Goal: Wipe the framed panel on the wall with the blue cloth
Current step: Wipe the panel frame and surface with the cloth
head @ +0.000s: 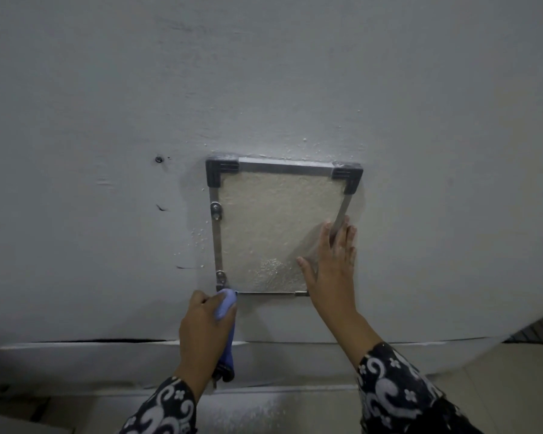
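The left hand [205,327] curls its fingers around the blue cloth [225,308], pressing it to the lower left corner of the framed panel [273,233] on the wall [264,89]. The right hand [331,270] lies flat, fingers straight and slightly spread, over the panel's lower right edge.

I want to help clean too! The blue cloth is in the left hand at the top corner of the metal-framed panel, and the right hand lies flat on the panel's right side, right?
Not quite. The head view shows the left hand pressing the blue cloth at the bottom left corner of the metal-framed panel, not a top corner. The right hand does lie flat on its right side.
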